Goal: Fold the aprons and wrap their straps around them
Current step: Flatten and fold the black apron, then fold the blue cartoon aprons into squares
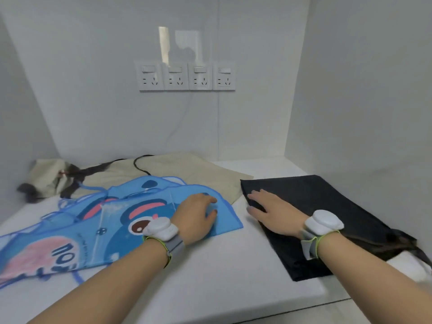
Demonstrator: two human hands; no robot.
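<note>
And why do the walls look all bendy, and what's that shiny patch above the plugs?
In the head view the wide-angle lens bends the side walls and the table edges; the shiny patch over the sockets looks like a soft reflection on the glossy wall; light is even, shadows faint; the black apron shows little detail, and the blue apron blurs toward the left edge.

Soft, even, cool light fills the white booth, leaving only faint shadows on the tabletop (222,265). A glare patch shines on the back wall (180,45), and wide-angle distortion bends the edges; everything is slightly soft.
</note>
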